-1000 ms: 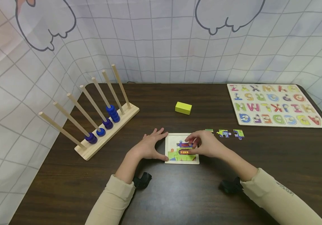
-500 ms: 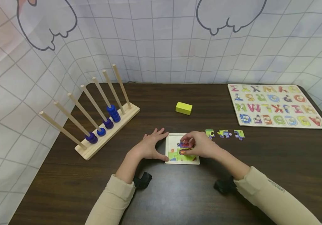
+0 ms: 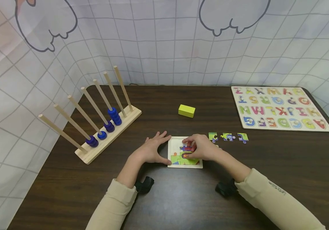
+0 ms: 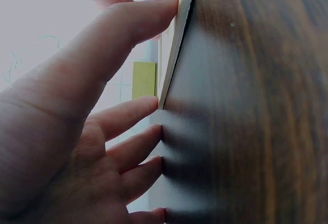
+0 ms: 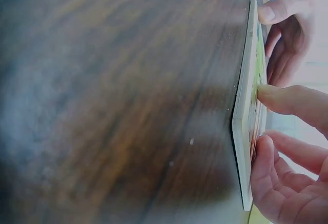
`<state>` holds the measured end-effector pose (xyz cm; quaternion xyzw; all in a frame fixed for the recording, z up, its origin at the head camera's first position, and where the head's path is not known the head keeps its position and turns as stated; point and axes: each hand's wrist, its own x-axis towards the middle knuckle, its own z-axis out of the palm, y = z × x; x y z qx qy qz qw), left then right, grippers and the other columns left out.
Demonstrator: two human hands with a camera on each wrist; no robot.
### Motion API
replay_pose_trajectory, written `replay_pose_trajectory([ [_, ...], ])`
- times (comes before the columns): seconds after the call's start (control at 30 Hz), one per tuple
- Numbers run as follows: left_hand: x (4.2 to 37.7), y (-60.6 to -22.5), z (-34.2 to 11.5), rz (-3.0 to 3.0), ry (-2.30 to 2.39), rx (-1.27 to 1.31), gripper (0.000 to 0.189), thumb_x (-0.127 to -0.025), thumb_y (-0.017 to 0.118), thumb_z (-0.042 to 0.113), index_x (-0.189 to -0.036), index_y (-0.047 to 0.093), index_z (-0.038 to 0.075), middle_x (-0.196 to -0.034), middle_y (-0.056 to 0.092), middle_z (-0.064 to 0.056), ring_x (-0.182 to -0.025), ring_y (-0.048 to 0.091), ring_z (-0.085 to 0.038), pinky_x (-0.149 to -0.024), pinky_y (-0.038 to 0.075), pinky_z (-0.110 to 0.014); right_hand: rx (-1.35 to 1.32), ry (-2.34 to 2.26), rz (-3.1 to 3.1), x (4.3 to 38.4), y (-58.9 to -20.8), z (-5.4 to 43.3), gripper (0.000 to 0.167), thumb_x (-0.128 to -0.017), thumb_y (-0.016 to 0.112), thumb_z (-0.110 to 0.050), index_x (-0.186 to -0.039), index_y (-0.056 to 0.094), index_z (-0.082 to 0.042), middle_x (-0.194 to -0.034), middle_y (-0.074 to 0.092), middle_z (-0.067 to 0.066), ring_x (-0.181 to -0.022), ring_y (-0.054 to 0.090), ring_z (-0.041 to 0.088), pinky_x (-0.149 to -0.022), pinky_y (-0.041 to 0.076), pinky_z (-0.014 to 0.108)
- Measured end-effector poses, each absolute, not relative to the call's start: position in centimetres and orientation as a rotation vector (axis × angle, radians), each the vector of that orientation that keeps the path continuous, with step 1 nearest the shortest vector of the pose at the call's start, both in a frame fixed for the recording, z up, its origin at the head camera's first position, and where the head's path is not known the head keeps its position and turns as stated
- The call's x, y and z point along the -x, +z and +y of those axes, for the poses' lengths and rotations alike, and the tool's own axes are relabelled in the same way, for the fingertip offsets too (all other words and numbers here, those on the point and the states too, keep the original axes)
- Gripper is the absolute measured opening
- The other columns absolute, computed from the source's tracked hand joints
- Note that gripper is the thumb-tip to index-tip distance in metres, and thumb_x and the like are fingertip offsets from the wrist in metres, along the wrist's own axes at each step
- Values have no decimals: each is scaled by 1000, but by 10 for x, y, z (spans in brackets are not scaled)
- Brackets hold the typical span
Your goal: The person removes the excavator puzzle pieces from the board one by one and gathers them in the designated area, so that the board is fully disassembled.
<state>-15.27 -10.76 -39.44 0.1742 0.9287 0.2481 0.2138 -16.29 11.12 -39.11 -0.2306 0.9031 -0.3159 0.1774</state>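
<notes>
A jigsaw puzzle in a small square wooden tray (image 3: 170,143) lies flat before me, with green, purple and red pieces along its lower and middle part. My left hand (image 3: 151,150) spreads its fingers on the table beyond the tray's left side. Its thumb (image 4: 156,11) rests on the tray's near left corner. Over the tray's right half, my right hand (image 3: 203,148) pinches a red-and-purple puzzle piece (image 3: 185,149) between bent thumb and fingers, close against the picture. In the right wrist view the thumb (image 5: 279,98) and fingertips touch the puzzle surface; the hand hides part of it.
Several loose puzzle pieces (image 3: 227,137) lie right of the tray. A yellow block (image 3: 186,111) sits behind it. At left stands a wooden peg rack (image 3: 106,137) with blue rings; an alphabet board (image 3: 280,108) lies at back right. The table (image 3: 170,198) is dark wood.
My right hand has moved a little left across the tray, and more of the loose pieces beside it shows. My left hand has stayed at the tray's corner.
</notes>
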Motion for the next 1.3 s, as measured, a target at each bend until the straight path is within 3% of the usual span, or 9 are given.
replay_pose_trajectory([
  [0.6, 153, -395, -109, 2578, 689, -503, 93, -67, 80, 42, -143, 33, 19, -151, 17, -1, -139, 7, -22, -107, 6, -54, 646, -872, 2547, 163, -390, 109, 39, -69, 79, -7, -103, 62, 1, -83, 54, 6, -68, 50, 16, -60, 45, 23],
  [1.3, 153, -394, -109, 2574, 696, -518, 93, -67, 79, 41, -143, 32, 18, -151, 17, -3, -139, 6, -24, -106, 6, -56, 652, -928, 2579, 159, -390, 109, 40, -67, 81, -6, -102, 62, 0, -83, 55, 5, -70, 52, 15, -62, 47, 25],
])
